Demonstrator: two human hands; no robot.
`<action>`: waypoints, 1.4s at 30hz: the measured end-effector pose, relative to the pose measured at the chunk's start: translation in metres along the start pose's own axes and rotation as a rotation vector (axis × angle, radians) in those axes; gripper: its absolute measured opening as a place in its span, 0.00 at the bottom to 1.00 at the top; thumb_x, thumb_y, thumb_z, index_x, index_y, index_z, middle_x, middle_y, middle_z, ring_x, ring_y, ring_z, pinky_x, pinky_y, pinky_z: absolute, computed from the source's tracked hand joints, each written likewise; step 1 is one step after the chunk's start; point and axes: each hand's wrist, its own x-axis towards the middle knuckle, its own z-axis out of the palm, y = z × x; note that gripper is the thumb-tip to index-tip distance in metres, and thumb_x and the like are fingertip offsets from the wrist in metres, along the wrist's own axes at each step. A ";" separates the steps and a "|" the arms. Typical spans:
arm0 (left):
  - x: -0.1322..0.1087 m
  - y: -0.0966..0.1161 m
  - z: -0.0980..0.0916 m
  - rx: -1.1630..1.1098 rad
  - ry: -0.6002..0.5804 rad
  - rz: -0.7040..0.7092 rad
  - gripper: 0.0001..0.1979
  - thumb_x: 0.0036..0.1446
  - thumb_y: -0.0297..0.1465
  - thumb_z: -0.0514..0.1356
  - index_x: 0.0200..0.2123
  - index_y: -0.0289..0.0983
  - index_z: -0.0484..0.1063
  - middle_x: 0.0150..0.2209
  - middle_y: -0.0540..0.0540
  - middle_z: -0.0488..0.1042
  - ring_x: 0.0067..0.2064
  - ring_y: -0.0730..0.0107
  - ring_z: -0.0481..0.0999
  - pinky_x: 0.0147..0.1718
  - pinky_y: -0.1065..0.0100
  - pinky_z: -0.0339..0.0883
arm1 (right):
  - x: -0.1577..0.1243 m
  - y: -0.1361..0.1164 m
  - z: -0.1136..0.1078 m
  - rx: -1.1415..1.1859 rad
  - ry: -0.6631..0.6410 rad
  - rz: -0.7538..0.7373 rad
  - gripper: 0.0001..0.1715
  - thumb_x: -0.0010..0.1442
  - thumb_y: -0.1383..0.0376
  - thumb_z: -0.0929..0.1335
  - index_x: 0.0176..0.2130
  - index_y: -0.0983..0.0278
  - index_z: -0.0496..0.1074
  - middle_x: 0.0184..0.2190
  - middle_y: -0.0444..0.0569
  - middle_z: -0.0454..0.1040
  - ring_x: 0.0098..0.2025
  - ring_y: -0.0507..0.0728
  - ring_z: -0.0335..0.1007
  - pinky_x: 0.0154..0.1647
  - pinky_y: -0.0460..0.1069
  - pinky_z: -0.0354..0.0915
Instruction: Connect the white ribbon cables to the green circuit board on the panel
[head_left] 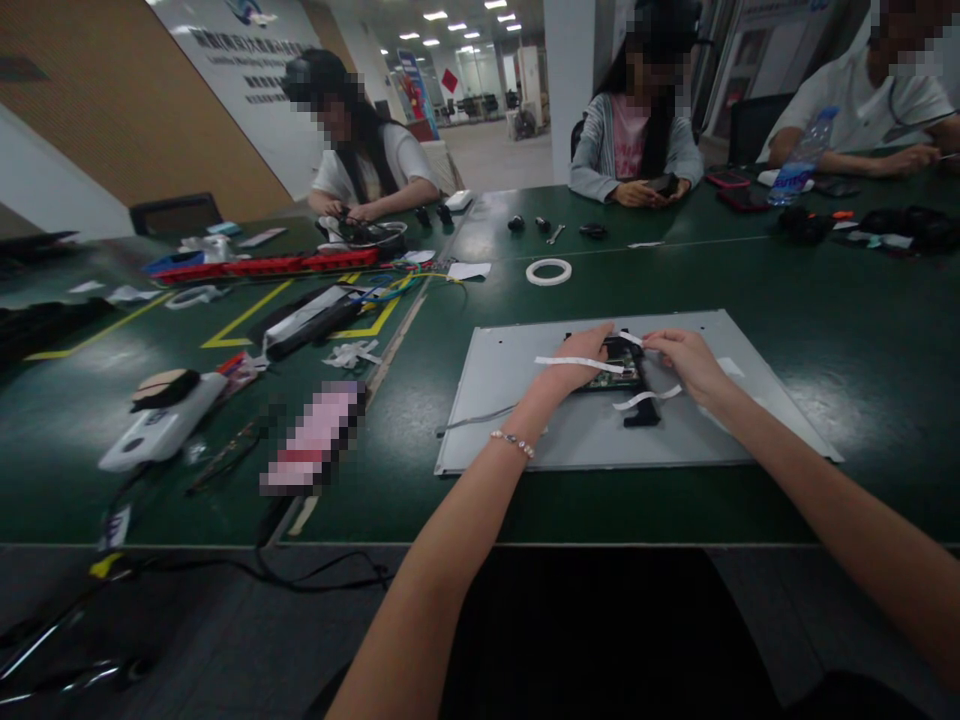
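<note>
A grey metal panel (525,400) lies flat on the green table in front of me. A small green circuit board (619,362) with black parts sits on its middle. My left hand (577,362) rests on the board's left side, fingers curled over a white ribbon strip (574,362). My right hand (686,358) pinches the end of another white strip (628,338) at the board's top right. A third white strip (645,398) curls below the board, next to a black bracket (641,415).
A white tape roll (548,271) lies beyond the panel. To the left are a white device (161,425), a black-and-white tool (311,320), a red power strip (262,266) and cables. Three people sit at the table's far side; a water bottle (802,158) stands at right.
</note>
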 end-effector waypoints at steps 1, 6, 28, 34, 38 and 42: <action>0.000 0.000 0.000 0.010 -0.008 0.005 0.22 0.61 0.25 0.49 0.59 0.35 0.61 0.51 0.40 0.74 0.49 0.63 0.74 0.49 0.65 0.65 | 0.001 0.001 -0.001 -0.026 -0.005 -0.008 0.18 0.47 0.55 0.67 0.32 0.67 0.75 0.33 0.50 0.74 0.32 0.53 0.66 0.31 0.46 0.57; 0.002 0.002 -0.002 0.074 -0.026 0.055 0.22 0.61 0.23 0.48 0.57 0.34 0.63 0.53 0.40 0.73 0.52 0.65 0.73 0.51 0.67 0.64 | 0.004 0.004 -0.005 -0.238 0.001 -0.098 0.14 0.48 0.57 0.67 0.28 0.66 0.74 0.33 0.50 0.74 0.37 0.56 0.66 0.38 0.49 0.60; 0.003 0.002 -0.002 0.102 -0.051 0.061 0.22 0.60 0.23 0.47 0.57 0.37 0.65 0.55 0.41 0.71 0.52 0.64 0.72 0.51 0.66 0.64 | 0.005 0.018 -0.009 -0.762 -0.053 -0.339 0.11 0.55 0.62 0.64 0.29 0.64 0.75 0.39 0.56 0.67 0.50 0.63 0.60 0.54 0.57 0.55; 0.003 0.002 -0.002 0.097 -0.044 0.082 0.22 0.60 0.23 0.47 0.56 0.35 0.65 0.54 0.40 0.72 0.52 0.63 0.72 0.51 0.65 0.64 | 0.008 0.025 -0.012 -0.768 -0.077 -0.322 0.14 0.57 0.62 0.62 0.32 0.63 0.75 0.40 0.54 0.67 0.50 0.61 0.60 0.55 0.56 0.55; 0.003 0.002 -0.002 0.087 -0.042 0.090 0.21 0.59 0.22 0.47 0.54 0.34 0.67 0.52 0.39 0.73 0.50 0.63 0.73 0.49 0.64 0.65 | 0.005 0.023 -0.008 -0.791 -0.084 -0.350 0.16 0.59 0.63 0.59 0.30 0.64 0.73 0.40 0.54 0.66 0.50 0.62 0.59 0.55 0.57 0.54; 0.004 0.001 -0.001 0.077 -0.038 0.100 0.21 0.59 0.22 0.47 0.54 0.35 0.67 0.52 0.39 0.73 0.49 0.64 0.73 0.50 0.64 0.65 | 0.000 0.017 -0.006 -0.818 -0.090 -0.374 0.15 0.60 0.62 0.61 0.30 0.64 0.73 0.40 0.56 0.66 0.51 0.63 0.58 0.54 0.58 0.54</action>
